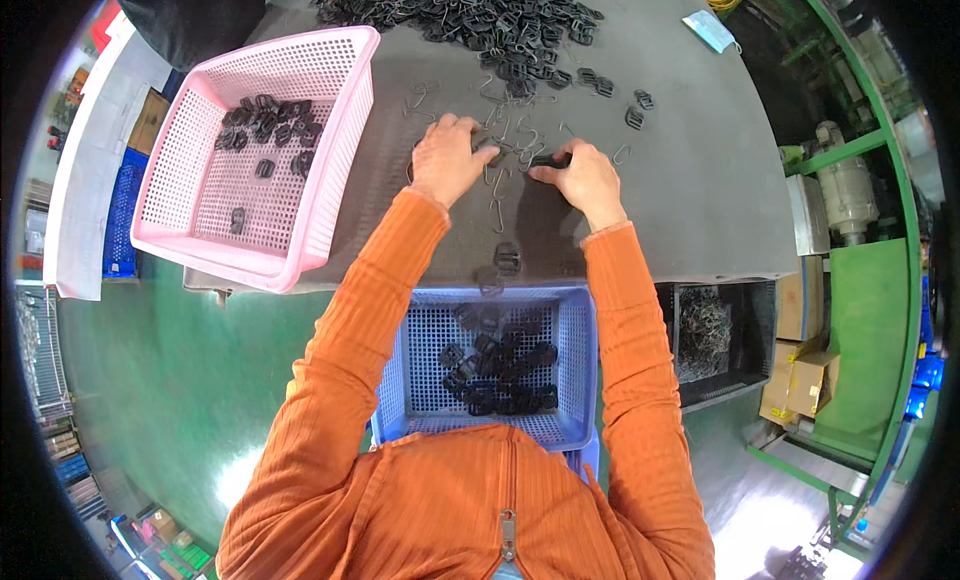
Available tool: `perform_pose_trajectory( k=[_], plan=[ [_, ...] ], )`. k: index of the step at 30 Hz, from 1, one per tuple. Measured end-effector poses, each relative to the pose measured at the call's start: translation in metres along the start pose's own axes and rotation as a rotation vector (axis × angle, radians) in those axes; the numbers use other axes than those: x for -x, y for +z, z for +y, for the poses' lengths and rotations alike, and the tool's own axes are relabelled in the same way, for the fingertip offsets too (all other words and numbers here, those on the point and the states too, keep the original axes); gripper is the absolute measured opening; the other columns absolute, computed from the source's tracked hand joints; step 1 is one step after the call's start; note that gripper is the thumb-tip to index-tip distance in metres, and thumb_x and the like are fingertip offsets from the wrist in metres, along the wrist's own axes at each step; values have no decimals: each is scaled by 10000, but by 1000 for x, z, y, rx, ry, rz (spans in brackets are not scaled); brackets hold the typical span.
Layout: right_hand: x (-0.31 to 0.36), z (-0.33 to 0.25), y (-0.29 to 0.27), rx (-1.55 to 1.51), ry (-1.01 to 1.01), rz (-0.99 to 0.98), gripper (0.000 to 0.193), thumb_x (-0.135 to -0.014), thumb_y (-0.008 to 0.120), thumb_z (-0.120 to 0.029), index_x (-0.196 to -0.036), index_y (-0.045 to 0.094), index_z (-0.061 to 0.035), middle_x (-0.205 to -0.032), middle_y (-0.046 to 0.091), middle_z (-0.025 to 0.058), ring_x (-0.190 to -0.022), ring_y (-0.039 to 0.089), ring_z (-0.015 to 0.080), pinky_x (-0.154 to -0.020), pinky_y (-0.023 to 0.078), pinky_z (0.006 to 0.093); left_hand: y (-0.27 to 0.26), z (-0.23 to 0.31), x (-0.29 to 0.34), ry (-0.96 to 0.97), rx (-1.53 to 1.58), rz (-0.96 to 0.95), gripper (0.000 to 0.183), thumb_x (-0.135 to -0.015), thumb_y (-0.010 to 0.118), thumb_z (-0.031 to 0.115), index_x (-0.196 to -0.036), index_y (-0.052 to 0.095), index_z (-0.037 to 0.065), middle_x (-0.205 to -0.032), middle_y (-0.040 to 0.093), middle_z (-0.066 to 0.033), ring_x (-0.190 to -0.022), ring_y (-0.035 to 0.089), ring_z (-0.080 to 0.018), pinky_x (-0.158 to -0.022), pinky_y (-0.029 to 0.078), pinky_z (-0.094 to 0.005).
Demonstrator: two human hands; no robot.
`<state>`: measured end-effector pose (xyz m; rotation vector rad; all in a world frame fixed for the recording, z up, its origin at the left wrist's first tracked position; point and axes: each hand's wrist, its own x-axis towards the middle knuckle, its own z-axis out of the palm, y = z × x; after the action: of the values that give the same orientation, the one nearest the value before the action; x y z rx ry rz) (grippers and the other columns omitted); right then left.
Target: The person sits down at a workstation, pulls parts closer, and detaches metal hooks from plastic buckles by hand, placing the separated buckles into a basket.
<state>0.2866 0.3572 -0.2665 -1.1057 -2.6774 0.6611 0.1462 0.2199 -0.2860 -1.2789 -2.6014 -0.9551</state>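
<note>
My left hand (448,162) is over the grey table, its fingers curled and its thumb pointing inward. A small dark piece shows by that thumb, too blurred to name. Between the thumb and fingers of my right hand (588,182) is a black plastic buckle (547,163). Thin bent wire hooks (528,140) lie scattered between and around both hands. Nearer to me, a blurred black buckle (507,257) shows at the table's front edge, above the blue basket (585,365). More black buckles (500,370) lie inside that basket.
A big heap of black buckles (490,20) covers the table's far side. At the left stands a pink basket (340,170) with several buckles. A dark crate (725,375) of metal wire pieces sits below the table at the right. A face mask (710,32) lies far right.
</note>
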Motion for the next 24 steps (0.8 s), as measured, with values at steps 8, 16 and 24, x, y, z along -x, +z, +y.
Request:
perform_pose_trajectory(
  k=[8,16,24],
  plan=[
    [51,-24,-38,-396,-238,-432,351,-645,740,-320,-859,656,-55,-853,638,152,-805,603,318,-739,471,408,-22,-9,-17,-167,703,-350,210,-739,714,165,-916,660,67,-809,657,-55,-756,616,-190,-700,481,-298],
    [62,2,-28,-85,-158,58,341,-730,700,-268,-997,618,-72,-986,569,113,-838,603,283,-731,487,392,-18,-6,-20,1,637,-140,147,-780,697,122,-836,644,-3,-787,640,-27,-723,607,-112,-642,476,-253],
    [50,28,9,159,-322,279,194,-792,609,-186,-938,637,-63,-881,611,111,-852,605,323,-717,502,409,-27,-20,-16,-288,782,-334,179,-813,682,143,-939,610,39,-828,641,-14,-753,607,-81,-609,453,-219]
  ],
)
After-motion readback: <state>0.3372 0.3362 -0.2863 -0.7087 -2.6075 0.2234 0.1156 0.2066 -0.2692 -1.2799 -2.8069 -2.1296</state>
